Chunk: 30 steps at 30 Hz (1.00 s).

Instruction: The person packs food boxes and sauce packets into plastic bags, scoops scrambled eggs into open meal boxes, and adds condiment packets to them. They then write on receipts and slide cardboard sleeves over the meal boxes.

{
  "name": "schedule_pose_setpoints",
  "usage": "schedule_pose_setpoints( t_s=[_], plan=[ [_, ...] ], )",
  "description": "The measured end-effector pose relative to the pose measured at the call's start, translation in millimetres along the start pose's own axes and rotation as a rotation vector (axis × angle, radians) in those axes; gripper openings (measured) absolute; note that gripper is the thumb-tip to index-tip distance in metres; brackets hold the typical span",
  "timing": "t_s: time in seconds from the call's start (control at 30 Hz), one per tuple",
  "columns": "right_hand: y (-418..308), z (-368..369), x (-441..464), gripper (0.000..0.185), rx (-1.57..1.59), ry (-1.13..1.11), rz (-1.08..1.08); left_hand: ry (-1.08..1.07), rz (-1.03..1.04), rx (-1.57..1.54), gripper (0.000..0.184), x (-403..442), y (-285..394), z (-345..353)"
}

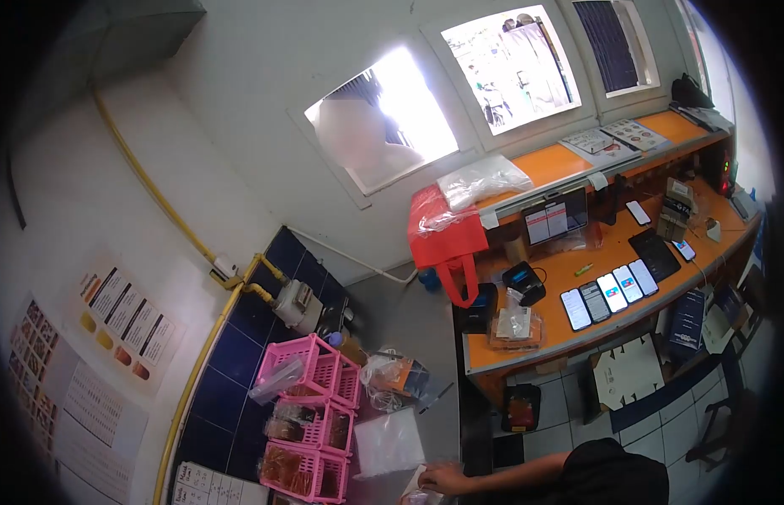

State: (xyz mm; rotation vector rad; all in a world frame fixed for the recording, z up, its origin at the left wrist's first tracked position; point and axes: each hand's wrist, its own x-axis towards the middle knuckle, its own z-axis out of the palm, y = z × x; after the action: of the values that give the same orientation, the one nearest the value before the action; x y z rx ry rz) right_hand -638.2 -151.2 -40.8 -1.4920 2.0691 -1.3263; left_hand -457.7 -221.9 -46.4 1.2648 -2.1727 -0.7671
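My right hand (442,479) reaches in from the lower right, below a dark sleeve (615,471). Its fingers curl over a pale plastic packet (416,490) at the bottom edge, partly cut off by the frame. Just above it, a stack of white plastic bags (388,442) lies on the grey counter (438,362). To the left stand pink baskets (312,438) with bagged brown contents. Clear bags and an orange-marked packet (402,377) lie behind the white stack. My left hand is out of view.
An orange desk (535,337) at right holds several phones (610,292), a tablet (556,220) and a card terminal (523,282). A red bag (447,236) hangs from the ledge. A person (354,139) is at the left window. A gas meter (297,305) is on the wall.
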Motion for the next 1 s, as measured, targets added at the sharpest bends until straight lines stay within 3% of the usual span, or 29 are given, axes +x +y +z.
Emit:
schedule_pose_setpoints(
  t_s=[0.03,0.07,0.13,0.17,0.23,0.27,0.33,0.37,0.43,0.47,0.53,0.57,0.63,0.77,0.87,0.93,1.0],
  plan=[
    [1,7,-6,0.023,-0.132,0.138,-0.094,-0.05,-0.023,0.083,0.04,-2,-4,0],
    [1,8,-5,0.023,-0.136,0.136,-0.087,-0.058,-0.024,0.08,0.04,2,-19,7],
    [-2,11,0,0.024,0.515,0.218,0.53,0.189,0.397,0.186,0.039,13,-33,15],
    [-2,10,-1,0.024,0.512,0.22,0.534,0.185,0.397,0.183,0.039,9,-32,15],
    [-5,8,0,0.025,0.521,0.192,0.514,0.107,0.314,0.05,0.039,-1,34,-15],
    [-6,4,-1,0.025,0.524,0.198,0.515,0.104,0.319,0.052,0.039,-1,32,-12],
    [-7,-6,-1,0.026,0.319,-0.147,0.36,-0.064,-0.051,-0.109,0.038,-1,21,-7],
    [-7,-8,0,0.026,0.323,-0.148,0.36,-0.064,-0.052,-0.105,0.038,2,17,-5],
    [-10,-7,-5,0.029,0.014,-0.252,0.057,0.021,0.108,-0.099,0.038,0,8,-5],
    [-8,-7,-5,0.029,0.015,-0.256,0.058,0.02,0.103,-0.098,0.038,0,11,-9],
    [-1,-11,3,0.033,-0.014,-0.372,0.059,-0.222,0.047,-0.155,0.039,10,19,-16],
    [1,-10,5,0.033,-0.014,-0.367,0.061,-0.226,0.051,-0.155,0.039,13,14,-14],
    [2,-4,6,0.035,-0.048,-0.341,0.035,-0.027,0.445,0.202,0.04,18,-2,-13],
    [1,1,7,0.036,-0.025,-0.29,0.056,-0.038,0.351,0.557,0.04,22,63,-38],
    [7,8,2,0.036,-0.04,-0.253,0.075,-0.161,0.434,0.59,0.036,26,67,-46],
    [5,1,3,0.033,-0.01,-0.197,0.028,-0.069,0.711,0.858,0.029,25,81,-48],
    [11,9,6,0.029,0.073,-0.18,0.013,-0.141,0.741,0.746,0.021,36,99,-45]
  ],
)
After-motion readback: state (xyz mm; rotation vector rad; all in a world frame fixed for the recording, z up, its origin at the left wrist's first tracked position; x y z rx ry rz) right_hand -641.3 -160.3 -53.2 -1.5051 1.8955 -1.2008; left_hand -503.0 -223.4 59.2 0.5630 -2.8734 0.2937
